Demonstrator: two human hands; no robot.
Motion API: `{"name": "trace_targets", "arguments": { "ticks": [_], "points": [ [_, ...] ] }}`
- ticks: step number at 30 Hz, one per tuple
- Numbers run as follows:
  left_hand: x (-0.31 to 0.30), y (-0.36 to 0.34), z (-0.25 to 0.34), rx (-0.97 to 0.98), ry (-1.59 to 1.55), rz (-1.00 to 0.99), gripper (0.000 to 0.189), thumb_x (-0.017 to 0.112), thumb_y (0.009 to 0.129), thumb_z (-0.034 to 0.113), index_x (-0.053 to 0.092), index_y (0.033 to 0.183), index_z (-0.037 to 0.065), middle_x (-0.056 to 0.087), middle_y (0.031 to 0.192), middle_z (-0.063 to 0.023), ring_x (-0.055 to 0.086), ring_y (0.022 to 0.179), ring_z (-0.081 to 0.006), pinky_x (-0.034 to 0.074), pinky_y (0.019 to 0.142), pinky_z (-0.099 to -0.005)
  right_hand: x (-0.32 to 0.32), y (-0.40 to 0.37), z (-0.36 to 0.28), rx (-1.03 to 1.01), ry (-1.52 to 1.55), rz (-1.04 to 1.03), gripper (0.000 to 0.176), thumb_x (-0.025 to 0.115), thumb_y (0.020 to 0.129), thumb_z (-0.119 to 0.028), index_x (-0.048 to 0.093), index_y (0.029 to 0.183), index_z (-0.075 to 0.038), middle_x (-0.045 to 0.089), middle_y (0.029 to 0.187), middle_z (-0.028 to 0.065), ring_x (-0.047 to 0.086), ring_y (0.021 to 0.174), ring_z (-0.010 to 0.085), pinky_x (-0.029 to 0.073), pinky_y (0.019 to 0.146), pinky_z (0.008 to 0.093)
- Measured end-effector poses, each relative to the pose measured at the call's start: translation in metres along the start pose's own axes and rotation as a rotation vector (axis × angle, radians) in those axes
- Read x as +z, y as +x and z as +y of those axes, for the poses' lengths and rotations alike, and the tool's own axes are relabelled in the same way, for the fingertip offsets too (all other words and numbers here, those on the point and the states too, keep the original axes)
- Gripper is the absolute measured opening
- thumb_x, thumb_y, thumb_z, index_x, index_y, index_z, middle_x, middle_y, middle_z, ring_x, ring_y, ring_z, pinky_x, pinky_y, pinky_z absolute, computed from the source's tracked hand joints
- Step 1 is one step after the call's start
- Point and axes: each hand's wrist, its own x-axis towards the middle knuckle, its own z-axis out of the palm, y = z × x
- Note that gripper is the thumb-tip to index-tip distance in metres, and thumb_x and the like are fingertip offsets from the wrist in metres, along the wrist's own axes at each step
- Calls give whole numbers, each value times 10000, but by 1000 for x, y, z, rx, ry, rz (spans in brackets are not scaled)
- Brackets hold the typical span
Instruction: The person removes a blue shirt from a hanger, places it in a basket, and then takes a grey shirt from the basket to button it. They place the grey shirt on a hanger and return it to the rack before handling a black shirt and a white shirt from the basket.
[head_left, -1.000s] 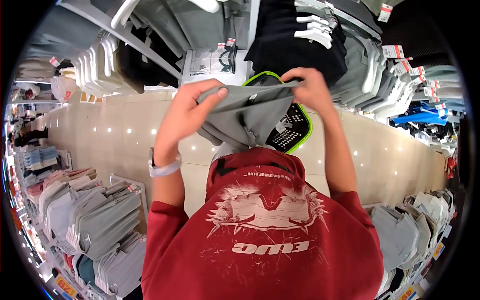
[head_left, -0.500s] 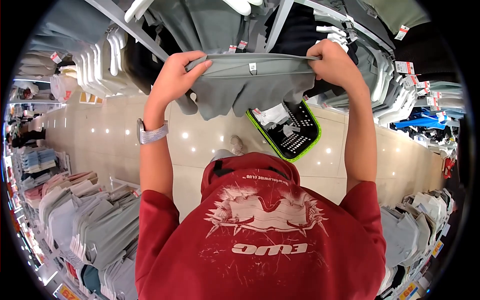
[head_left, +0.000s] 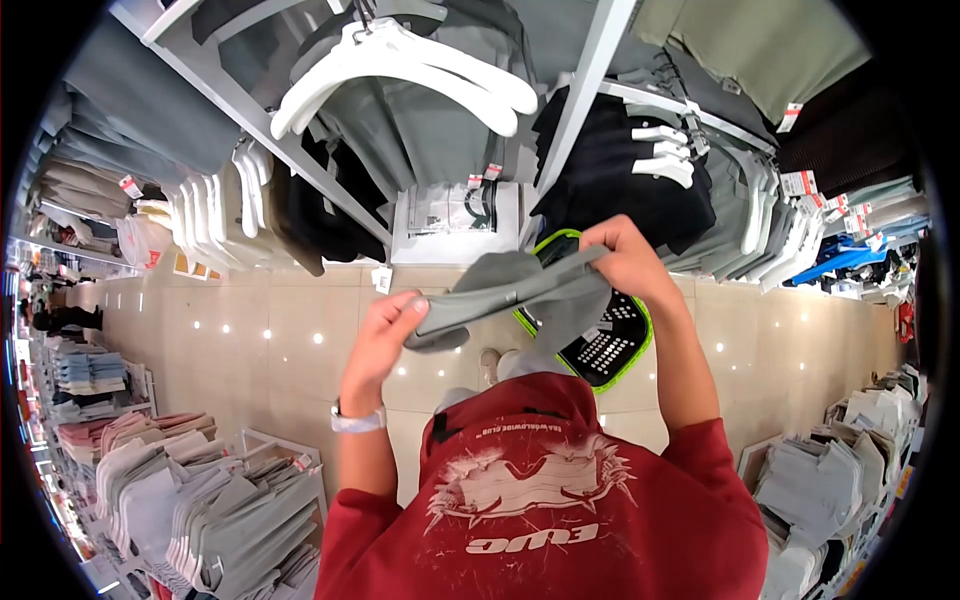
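Observation:
A grey garment (head_left: 500, 298) is stretched between my hands in front of my chest, its lower part swinging and slightly blurred. My left hand (head_left: 385, 330) pinches one end of its edge. The other end is gripped by my right hand (head_left: 622, 262), held a little higher. Behind and below the garment a black basket with a green rim (head_left: 608, 352) stands on the floor, partly hidden by the cloth and my right hand.
Ahead is a rack with white hangers (head_left: 400, 60), a white shelf (head_left: 455, 247) holding a packaged item, and black clothes (head_left: 610, 190). Piled clothes (head_left: 215, 510) lie at lower left, more piles (head_left: 825, 480) at lower right. Tiled floor (head_left: 270, 335) lies between.
Both hands have come down and nearer my body with the garment, which is now tilted. The white hangers and the shelf with the packaged item have come into fuller view.

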Motion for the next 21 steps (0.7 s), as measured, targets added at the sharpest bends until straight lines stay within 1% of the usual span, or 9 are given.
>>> {"name": "trace_targets", "arguments": {
  "ticks": [5,6,7,8,10,12,15,17,21],
  "points": [
    [-12,1,2,141,361,4,310,645,870,194,487,660,30,403,562,42,321,565,-32,267,456,-256,4,17,2,15,-8,-163,55,504,649,41,556,632,38,446,517,-6,387,500,73,312,459,276],
    [-13,2,2,160,472,10,299,652,854,186,488,665,22,379,534,3,315,536,-51,273,448,-264,4,25,2,-34,-81,-204,93,487,653,38,492,563,16,360,491,-22,330,512,64,260,461,279],
    [-14,5,2,178,579,18,289,658,837,177,488,670,14,355,506,-35,309,508,-70,279,440,-271,2,34,5,-37,-91,-298,71,497,641,36,556,669,7,443,554,-18,387,556,56,289,488,253],
    [-14,7,4,240,691,5,211,645,794,140,515,695,6,387,499,-131,385,418,-183,334,436,-316,0,44,2,-57,-58,-399,141,508,636,40,577,751,-4,500,647,-13,421,589,57,321,514,242],
    [-14,18,2,374,745,-11,182,621,780,112,517,675,7,421,509,-134,426,426,-229,350,443,-337,-7,69,-7,-81,-35,-608,331,541,636,51,596,952,-29,587,941,7,517,713,67,419,613,229],
    [-12,32,10,449,799,-64,127,575,765,104,544,685,9,505,557,-178,510,515,-375,412,488,-410,-11,102,-16,-226,136,-444,224,596,757,31,610,972,-29,600,921,12,541,767,64,455,667,240],
    [-9,55,25,431,809,-48,147,561,788,136,552,708,14,507,573,-193,520,526,-382,415,496,-416,-26,179,-30,-544,210,-110,138,610,839,-17,614,977,-3,609,954,33,566,846,78,463,754,250],
    [-13,69,27,405,800,-58,176,547,803,155,546,700,13,507,582,-202,519,540,-393,408,505,-439,-31,228,-55,-478,211,94,167,627,863,-88,618,989,19,616,989,70,570,909,105,458,816,269],
    [-25,91,33,408,827,-53,224,509,830,153,499,663,5,473,564,-217,489,541,-410,391,526,-469,-30,338,-68,-474,64,-1,354,650,871,-183,569,1144,27,606,1065,62,550,969,100,430,871,251]
  ]
}}
